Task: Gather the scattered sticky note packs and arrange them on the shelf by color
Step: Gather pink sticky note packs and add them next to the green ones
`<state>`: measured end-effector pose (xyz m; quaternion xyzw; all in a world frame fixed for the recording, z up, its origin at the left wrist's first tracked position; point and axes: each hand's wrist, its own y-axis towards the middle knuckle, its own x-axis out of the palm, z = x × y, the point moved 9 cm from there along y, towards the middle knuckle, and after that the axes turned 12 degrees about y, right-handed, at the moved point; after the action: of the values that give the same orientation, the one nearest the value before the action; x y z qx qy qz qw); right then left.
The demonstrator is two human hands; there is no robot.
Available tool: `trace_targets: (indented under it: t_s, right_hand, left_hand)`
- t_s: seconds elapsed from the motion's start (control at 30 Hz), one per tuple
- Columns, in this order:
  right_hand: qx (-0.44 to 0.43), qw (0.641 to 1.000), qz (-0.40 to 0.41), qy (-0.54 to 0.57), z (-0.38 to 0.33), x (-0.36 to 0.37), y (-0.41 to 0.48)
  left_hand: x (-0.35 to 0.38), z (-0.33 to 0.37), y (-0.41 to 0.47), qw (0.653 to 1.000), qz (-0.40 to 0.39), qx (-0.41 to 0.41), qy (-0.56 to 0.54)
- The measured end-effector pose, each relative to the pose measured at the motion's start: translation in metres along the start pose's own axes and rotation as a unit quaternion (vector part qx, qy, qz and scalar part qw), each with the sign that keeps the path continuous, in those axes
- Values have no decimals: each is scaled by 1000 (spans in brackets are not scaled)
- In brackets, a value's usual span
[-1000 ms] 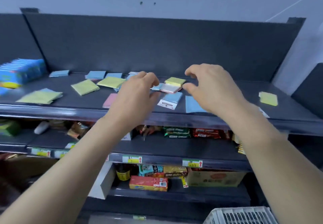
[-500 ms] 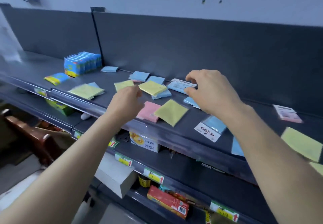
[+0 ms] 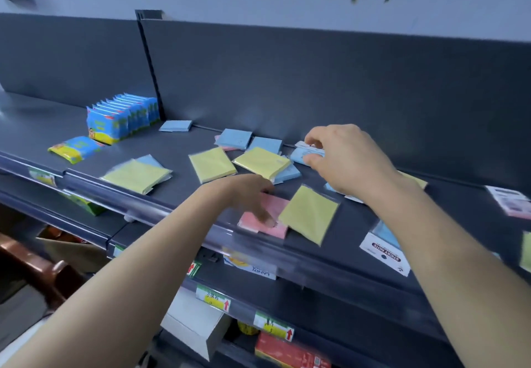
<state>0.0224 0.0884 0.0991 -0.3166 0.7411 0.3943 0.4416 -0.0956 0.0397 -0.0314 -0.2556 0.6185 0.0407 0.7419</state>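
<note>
Sticky note packs lie scattered on the dark top shelf (image 3: 178, 189). My left hand (image 3: 247, 195) reaches down onto a pink pack (image 3: 274, 218) near the front edge, fingers touching its top. A yellow pack (image 3: 310, 214) overlaps the pink one on the right. My right hand (image 3: 344, 157) pinches a blue pack (image 3: 304, 156) near the back panel. More yellow packs (image 3: 212, 164) (image 3: 261, 162) (image 3: 136, 176) and blue packs (image 3: 234, 138) (image 3: 175, 125) lie to the left. A blue pack with a white label (image 3: 386, 248) sits at the front right.
A row of blue snack packets (image 3: 123, 117) stands at the left back, one lying flat (image 3: 76, 148) in front. A white-labelled pack (image 3: 514, 201) lies at the far right. Lower shelves hold boxes (image 3: 195, 324) and price tags (image 3: 274, 326).
The view has swung closer and left. My left hand has dropped onto the pink pack. My right hand has closed thumb and fingers on the blue pack at the back.
</note>
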Motion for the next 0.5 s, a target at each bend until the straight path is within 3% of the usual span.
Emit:
trace_targets:
  t_s: [0.13,0.27,0.5]
  right_hand:
    - [13,1000,3,5,-11,11,18]
    - [33,999,-6,8,-21,28,37]
    - [38,999,-2,31,-48,55,91]
  left_hand:
    - [-3,-1,12,998,7,25,57]
    - [-18,-17,9,998,49,26,12]
    - [-75,-108,-27,969,230,-22,-91]
